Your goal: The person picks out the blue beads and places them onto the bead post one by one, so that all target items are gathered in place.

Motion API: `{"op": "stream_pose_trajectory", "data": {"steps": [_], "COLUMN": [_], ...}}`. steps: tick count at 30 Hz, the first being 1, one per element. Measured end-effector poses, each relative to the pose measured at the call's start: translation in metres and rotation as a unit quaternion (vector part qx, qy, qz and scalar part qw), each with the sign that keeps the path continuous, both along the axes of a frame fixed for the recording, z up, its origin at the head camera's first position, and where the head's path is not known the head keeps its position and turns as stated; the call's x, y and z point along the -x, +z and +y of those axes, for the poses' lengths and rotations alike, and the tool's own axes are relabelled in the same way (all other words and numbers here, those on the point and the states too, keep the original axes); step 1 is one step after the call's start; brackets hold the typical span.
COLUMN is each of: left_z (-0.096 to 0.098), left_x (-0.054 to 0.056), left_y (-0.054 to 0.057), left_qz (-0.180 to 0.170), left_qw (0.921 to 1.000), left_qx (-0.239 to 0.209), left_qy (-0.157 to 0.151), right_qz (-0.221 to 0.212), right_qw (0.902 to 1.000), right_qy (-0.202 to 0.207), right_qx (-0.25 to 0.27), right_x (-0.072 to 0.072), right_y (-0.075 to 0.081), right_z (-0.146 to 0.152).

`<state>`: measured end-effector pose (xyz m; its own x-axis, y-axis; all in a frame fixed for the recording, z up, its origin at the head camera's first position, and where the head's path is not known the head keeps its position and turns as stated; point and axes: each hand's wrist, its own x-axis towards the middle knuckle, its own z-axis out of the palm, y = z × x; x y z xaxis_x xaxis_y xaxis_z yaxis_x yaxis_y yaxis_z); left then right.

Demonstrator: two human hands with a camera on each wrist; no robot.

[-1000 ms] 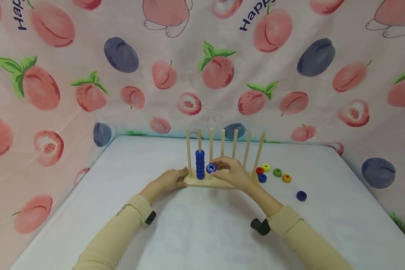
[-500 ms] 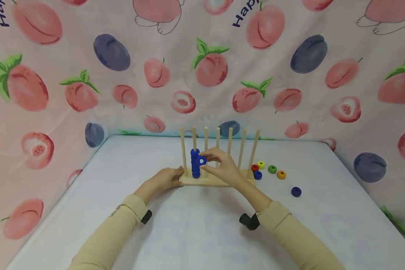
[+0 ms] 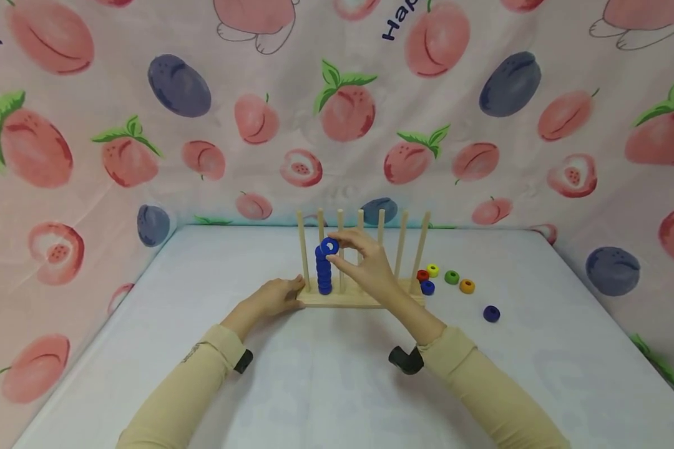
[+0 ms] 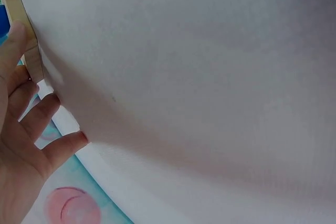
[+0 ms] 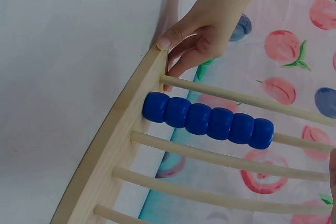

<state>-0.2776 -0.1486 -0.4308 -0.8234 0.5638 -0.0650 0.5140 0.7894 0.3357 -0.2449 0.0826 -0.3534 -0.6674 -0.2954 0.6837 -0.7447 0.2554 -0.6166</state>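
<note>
In the head view my right hand (image 3: 366, 262) pinches a blue ring bead (image 3: 322, 245) between thumb and fingertips, its hole facing me. The bead overlaps the top of a blue bead stack (image 3: 324, 274) on the second peg from the left. That stack (image 5: 208, 121) shows several beads in the right wrist view, with bare peg beyond them. My left hand (image 3: 272, 298) holds the left end of the wooden peg stand (image 3: 348, 301). In the left wrist view, the left thumb lies along the stand's base (image 4: 32, 59), and the fingers are at its end.
Right of the stand lie loose beads: red (image 3: 422, 275), yellow (image 3: 433, 270), blue (image 3: 428, 288), green (image 3: 452, 277) and orange (image 3: 467, 286). A dark purple bead (image 3: 491, 313) lies farther right. Several bare pegs (image 3: 400, 249) rise from the stand. Behind hangs a fruit-print cloth (image 3: 337, 181).
My right hand has moved up and left with the blue bead, from beside the stack to its top. The left hand keeps its hold on the stand. The head view has shifted slightly.
</note>
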Motion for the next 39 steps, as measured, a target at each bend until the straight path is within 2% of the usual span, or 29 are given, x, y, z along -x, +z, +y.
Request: {"op": "stream_pose_trajectory", "data": {"steps": [8,16,24,29,36,39], "left_z": [0.000,0.002,0.002,0.002,0.000,0.001], "left_x": [0.001,0.004,0.002,0.001,0.001,0.002], "left_y": [-0.001,0.005,0.000,0.000,0.000,-0.001], "left_qz": [-0.004,-0.008,-0.025,-0.019,-0.018,-0.015], "left_qw": [0.9999,0.9999,0.9995,0.9998,0.9997,0.9999], "left_qx": [0.009,0.011,0.005,0.000,0.004,0.000], "left_qy": [0.007,0.006,0.019,0.009,0.016,0.009], "right_qz": [0.013,0.026,0.050,0.074,0.097,0.105], "right_qw": [0.9998,0.9992,0.9984,0.9966,0.9947,0.9936], "right_qy": [-0.006,-0.016,-0.018,-0.020,-0.034,-0.041], "right_qx": [0.012,0.027,0.019,0.031,0.006,-0.006], "right_x": [0.003,0.005,0.007,0.010,0.017,0.019], "right_y": [0.007,0.015,0.019,0.020,0.025,0.029], "right_z": [-0.003,-0.003,-0.003,-0.002,-0.005,-0.006]}}
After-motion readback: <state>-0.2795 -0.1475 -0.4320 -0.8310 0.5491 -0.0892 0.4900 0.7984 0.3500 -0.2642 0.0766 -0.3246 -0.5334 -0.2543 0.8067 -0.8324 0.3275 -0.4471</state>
